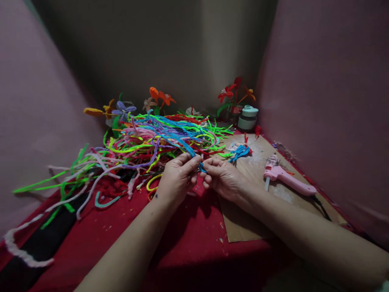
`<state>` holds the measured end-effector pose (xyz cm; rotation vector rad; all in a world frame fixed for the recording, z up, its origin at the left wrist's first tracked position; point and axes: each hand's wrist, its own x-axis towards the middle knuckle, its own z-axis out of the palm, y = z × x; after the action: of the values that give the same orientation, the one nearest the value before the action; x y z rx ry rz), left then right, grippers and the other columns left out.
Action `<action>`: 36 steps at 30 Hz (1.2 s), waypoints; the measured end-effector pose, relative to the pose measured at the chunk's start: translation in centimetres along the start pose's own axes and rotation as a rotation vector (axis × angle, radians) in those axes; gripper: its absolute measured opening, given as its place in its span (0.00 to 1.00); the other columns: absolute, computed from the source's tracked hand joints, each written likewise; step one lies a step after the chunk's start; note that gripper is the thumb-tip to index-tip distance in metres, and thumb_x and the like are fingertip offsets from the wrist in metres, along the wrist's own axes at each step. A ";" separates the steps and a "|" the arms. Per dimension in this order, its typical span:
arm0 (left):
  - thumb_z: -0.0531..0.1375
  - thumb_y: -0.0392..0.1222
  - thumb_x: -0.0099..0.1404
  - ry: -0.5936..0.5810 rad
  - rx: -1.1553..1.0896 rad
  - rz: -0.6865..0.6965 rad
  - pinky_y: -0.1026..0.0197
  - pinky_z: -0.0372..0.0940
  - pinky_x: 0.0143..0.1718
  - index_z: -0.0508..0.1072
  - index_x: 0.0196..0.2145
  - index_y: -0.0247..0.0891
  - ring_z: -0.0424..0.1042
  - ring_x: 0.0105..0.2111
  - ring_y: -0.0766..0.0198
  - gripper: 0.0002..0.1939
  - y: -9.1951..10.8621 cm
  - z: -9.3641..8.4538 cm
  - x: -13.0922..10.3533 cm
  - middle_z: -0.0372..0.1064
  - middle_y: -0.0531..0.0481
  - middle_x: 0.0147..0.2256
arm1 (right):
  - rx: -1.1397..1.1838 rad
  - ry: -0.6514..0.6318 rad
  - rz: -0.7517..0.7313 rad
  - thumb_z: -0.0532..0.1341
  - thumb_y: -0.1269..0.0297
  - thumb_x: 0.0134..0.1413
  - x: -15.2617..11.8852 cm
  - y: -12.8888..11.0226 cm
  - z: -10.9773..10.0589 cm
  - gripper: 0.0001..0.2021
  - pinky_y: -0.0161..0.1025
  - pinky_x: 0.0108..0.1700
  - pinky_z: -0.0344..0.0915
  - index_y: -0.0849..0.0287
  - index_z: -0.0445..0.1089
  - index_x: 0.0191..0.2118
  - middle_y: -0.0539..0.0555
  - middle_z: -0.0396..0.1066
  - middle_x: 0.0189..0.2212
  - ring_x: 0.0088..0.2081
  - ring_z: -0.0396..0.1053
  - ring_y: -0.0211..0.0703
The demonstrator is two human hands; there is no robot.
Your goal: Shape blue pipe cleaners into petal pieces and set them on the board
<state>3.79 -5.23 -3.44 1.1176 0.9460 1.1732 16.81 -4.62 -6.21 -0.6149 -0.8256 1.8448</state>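
A blue pipe cleaner (186, 145) is pinched between both hands above the red cloth. My left hand (179, 172) closes thumb and fingers on it, its longer part reaching up and back to the left over the pile. Against its near end, my right hand (223, 176) has its fingertips pressed together. A short blue bit shows between the two hands; the fingers hide the rest. Just behind my hands lies a big tangled heap of colourful pipe cleaners (170, 129). A bundle of blue pipe cleaner pieces (240, 153) rests on the board to the right.
A pink glue gun (282, 176) lies on a brown board (247, 227) at the right. Behind stand a pale green-lidded jar (247, 119) and pipe-cleaner flowers in red (226, 93), orange (165, 97) and purple (123, 109). Walls rise on both sides; a black strip (51, 235) crosses the left.
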 end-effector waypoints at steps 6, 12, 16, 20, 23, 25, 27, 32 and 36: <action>0.62 0.42 0.54 0.032 0.084 0.067 0.72 0.47 0.14 0.66 0.26 0.35 0.54 0.14 0.77 0.09 0.1 0.1 -0.1 0.58 0.58 0.17 | 0.095 -0.030 0.062 0.64 0.72 0.43 0.0 -0.1 -0.4 0.06 0.29 0.20 0.60 0.64 0.66 0.27 0.49 0.68 0.19 0.19 0.64 0.31; 0.62 0.43 0.54 0.028 0.105 0.056 0.71 0.50 0.16 0.67 0.25 0.34 0.56 0.15 0.76 0.09 0.2 0.1 -0.1 0.61 0.56 0.18 | 0.132 -0.114 0.154 0.64 0.74 0.43 -0.2 -0.4 -0.3 0.05 0.29 0.22 0.60 0.64 0.65 0.27 0.50 0.69 0.20 0.20 0.64 0.30; 0.61 0.43 0.55 0.026 0.080 0.045 0.72 0.50 0.16 0.66 0.24 0.35 0.55 0.14 0.76 0.10 0.1 0.2 -0.2 0.58 0.58 0.15 | 0.127 -0.085 0.074 0.64 0.74 0.42 -0.2 -0.2 -0.1 0.06 0.29 0.22 0.60 0.63 0.65 0.26 0.48 0.67 0.19 0.19 0.62 0.30; 0.62 0.44 0.54 0.071 0.036 0.043 0.72 0.48 0.14 0.65 0.23 0.36 0.52 0.13 0.76 0.11 0.2 0.5 -0.5 0.56 0.59 0.14 | 0.095 -0.048 0.027 0.66 0.72 0.39 -0.3 -0.1 0.1 0.09 0.29 0.21 0.60 0.62 0.64 0.25 0.46 0.66 0.17 0.19 0.62 0.30; 0.63 0.43 0.53 0.115 0.058 0.065 0.72 0.47 0.13 0.63 0.20 0.35 0.51 0.12 0.77 0.13 0.4 0.7 -0.7 0.56 0.59 0.13 | 0.065 -0.034 0.013 0.67 0.71 0.39 -0.5 -0.2 0.3 0.10 0.29 0.20 0.59 0.61 0.63 0.24 0.46 0.65 0.16 0.18 0.60 0.30; 0.63 0.43 0.52 0.136 0.076 0.063 0.71 0.47 0.13 0.63 0.19 0.35 0.52 0.12 0.77 0.13 0.6 0.8 -0.8 0.56 0.58 0.13 | 0.060 -0.035 0.025 0.67 0.71 0.39 -0.5 -0.3 0.3 0.09 0.29 0.21 0.59 0.62 0.64 0.25 0.46 0.66 0.17 0.18 0.60 0.29; 0.63 0.43 0.52 0.141 0.089 0.057 0.71 0.47 0.13 0.65 0.20 0.35 0.53 0.12 0.77 0.12 0.7 0.7 -0.7 0.58 0.58 0.13 | 0.071 -0.051 0.045 0.66 0.72 0.40 -0.5 -0.4 0.2 0.08 0.29 0.22 0.60 0.62 0.65 0.26 0.47 0.67 0.19 0.19 0.61 0.29; 0.63 0.41 0.52 0.109 0.068 0.061 0.72 0.46 0.13 0.65 0.20 0.34 0.51 0.12 0.77 0.11 0.9 0.4 -0.4 0.58 0.58 0.13 | 0.060 -0.095 0.057 0.63 0.69 0.45 -0.4 -0.6 -0.4 0.05 0.32 0.23 0.63 0.63 0.68 0.30 0.49 0.68 0.22 0.21 0.64 0.31; 0.63 0.40 0.52 0.086 0.029 0.057 0.72 0.45 0.13 0.66 0.22 0.34 0.51 0.12 0.78 0.09 0.4 0.2 -0.2 0.57 0.59 0.14 | -0.042 -0.039 0.066 0.64 0.70 0.44 -0.4 -0.9 -0.3 0.05 0.30 0.22 0.63 0.64 0.67 0.29 0.51 0.70 0.22 0.19 0.63 0.30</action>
<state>3.84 -5.42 -2.98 1.1311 1.0049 1.2663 17.71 -4.67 -5.73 -0.6409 -0.8808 1.9083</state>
